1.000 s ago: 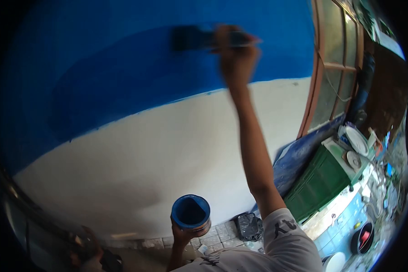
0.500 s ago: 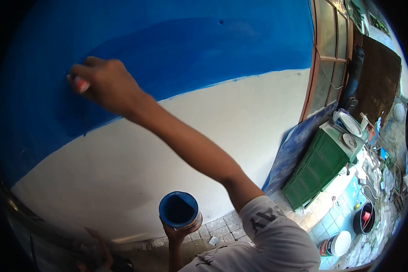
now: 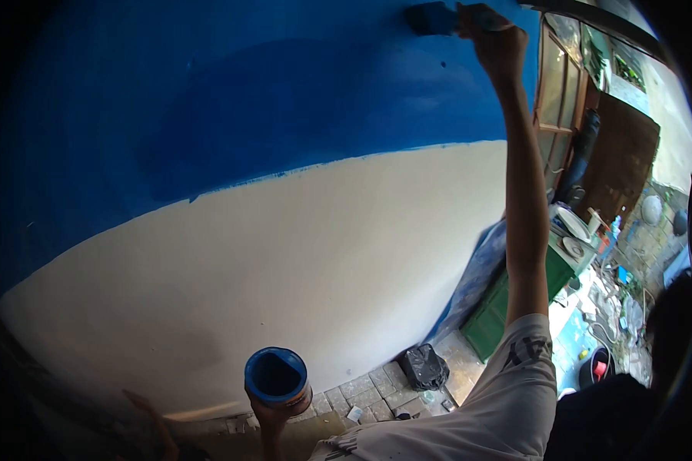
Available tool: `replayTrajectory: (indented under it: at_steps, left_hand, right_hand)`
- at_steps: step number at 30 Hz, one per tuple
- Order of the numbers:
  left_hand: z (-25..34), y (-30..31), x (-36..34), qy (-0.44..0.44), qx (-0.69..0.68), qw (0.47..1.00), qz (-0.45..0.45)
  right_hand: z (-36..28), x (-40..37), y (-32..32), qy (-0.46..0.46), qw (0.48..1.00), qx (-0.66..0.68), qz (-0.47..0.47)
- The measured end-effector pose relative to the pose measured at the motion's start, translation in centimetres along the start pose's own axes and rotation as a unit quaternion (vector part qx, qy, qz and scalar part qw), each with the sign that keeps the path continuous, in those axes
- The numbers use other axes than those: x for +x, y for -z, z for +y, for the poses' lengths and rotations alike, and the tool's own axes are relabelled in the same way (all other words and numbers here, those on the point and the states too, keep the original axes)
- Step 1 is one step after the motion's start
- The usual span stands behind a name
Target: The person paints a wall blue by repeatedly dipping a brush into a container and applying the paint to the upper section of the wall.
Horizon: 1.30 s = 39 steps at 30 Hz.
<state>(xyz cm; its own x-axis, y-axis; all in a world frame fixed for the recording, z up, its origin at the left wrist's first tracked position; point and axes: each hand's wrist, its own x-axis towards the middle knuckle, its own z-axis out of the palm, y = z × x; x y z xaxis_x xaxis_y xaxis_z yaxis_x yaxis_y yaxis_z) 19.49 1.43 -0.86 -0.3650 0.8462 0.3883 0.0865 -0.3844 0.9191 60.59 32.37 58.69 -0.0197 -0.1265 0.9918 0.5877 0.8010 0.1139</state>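
My right hand (image 3: 502, 48) reaches up to the top right of the wall, its fingers wrapped round the handle of a paintbrush (image 3: 430, 19). The wide, dark blue bristles point left and lie against the blue upper wall (image 3: 269, 100). A darker, wet-looking blue band runs across this part, above the white lower wall (image 3: 323, 253). Low in the view, my left hand (image 3: 271, 419) grips a paint can (image 3: 300, 401) from below. The can is open at the top, with blue paint on its rim and inside.
A window frame (image 3: 555, 84) borders the wall on the right. Below it are a green cabinet (image 3: 488, 319), a black plastic bag (image 3: 424, 367) and a black tub (image 3: 595, 370). Another person's arm (image 3: 155, 419) shows at lower left; a dark figure (image 3: 619, 419) is at lower right.
My right hand has swung with the brush from the left of the blue area to its upper right. The can in my left hand sits slightly lower and further left in view.
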Motion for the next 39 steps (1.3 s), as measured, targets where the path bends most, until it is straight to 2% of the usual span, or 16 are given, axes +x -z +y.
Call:
replayTrajectory:
  at_steps: [1, 2, 3, 4, 7, 10, 14, 15, 16, 19, 23, 25, 27, 31, 35, 39]
  left_hand:
    - [-0.1, 0.5, -0.1, -0.007, 0.009, 1.0, 0.012]
    - [-1.2, 0.8, -0.1, -0.002, -0.001, 1.0, 0.018]
    - [-1.4, 1.0, -0.1, 0.003, -0.002, 1.0, 0.006]
    - [-1.4, 1.1, 0.2, -0.004, 0.013, 1.0, 0.0]
    - [-1.7, 0.8, 0.9, -0.013, 0.01, 0.999, -0.042]
    - [-1.4, -0.4, 2.1, -0.023, -0.026, 0.996, -0.082]
    - [-0.9, 0.0, 1.6, -0.029, -0.04, 0.993, -0.106]
    - [-0.7, -0.1, 1.6, -0.028, -0.043, 0.993, -0.107]
    - [-1.0, 0.3, 1.2, -0.025, -0.042, 0.993, -0.103]
    - [-1.0, 0.9, 0.6, -0.017, -0.042, 0.994, -0.098]
    - [-1.6, 1.3, 0.5, -0.011, -0.049, 0.995, -0.091]
    - [-2.0, 1.9, 0.6, -0.006, -0.048, 0.995, -0.09]
    - [-2.5, 1.7, 1.4, -0.007, -0.02, 0.995, -0.096]
    - [-2.1, 0.2, 3.0, 0.01, -0.03, 0.994, -0.106]
    - [0.0, -1.3, 4.3, -0.031, -0.049, 0.991, -0.124]
    - [-1.4, -1.8, 4.2, -0.07, -0.032, 0.988, -0.134]
  right_hand:
    - [-1.9, -0.6, -0.4, 0.071, 0.995, -0.075, -0.013]
    - [-4.0, -1.2, -1.4, 0.141, 0.95, -0.268, -0.082]
    - [-2.5, -2.8, -3.4, 0.178, 0.964, -0.191, -0.044]
    - [-5.1, -4.8, -4.6, 0.127, 0.98, -0.139, -0.059]
    - [-10.4, -10.6, -8.4, 0.185, 0.965, -0.165, -0.084]
    - [-13.9, -12.9, -9.6, 0.154, 0.97, -0.154, -0.105]
    - [-11.5, -9.0, -4.5, 0.104, 0.989, 0.036, -0.1]
    - [-9.4, -7.7, -3.3, -0.101, 0.972, 0.182, -0.109]
    - [-7.6, -5.9, -1.6, -0.13, 0.98, 0.111, -0.099]
    - [-0.5, -3.9, 0.8, -0.129, 0.981, 0.145, 0.004]
    - [-0.1, -4.3, 1.6, 0.057, 0.969, -0.236, 0.044]
    - [-3.1, -7.0, -1.4, -0.008, 0.999, -0.016, 0.049]
    - [-7.8, -9.4, -3.4, 0.039, 0.993, -0.1, -0.038]
    - [-13.9, -11.2, -4.9, 0.045, 0.994, 0.006, -0.101]
    - [-12.5, -8.9, -3.0, 0.013, 0.994, 0.038, -0.103]
    - [-11.5, -7.0, -0.9, -0.071, 0.977, 0.074, -0.189]
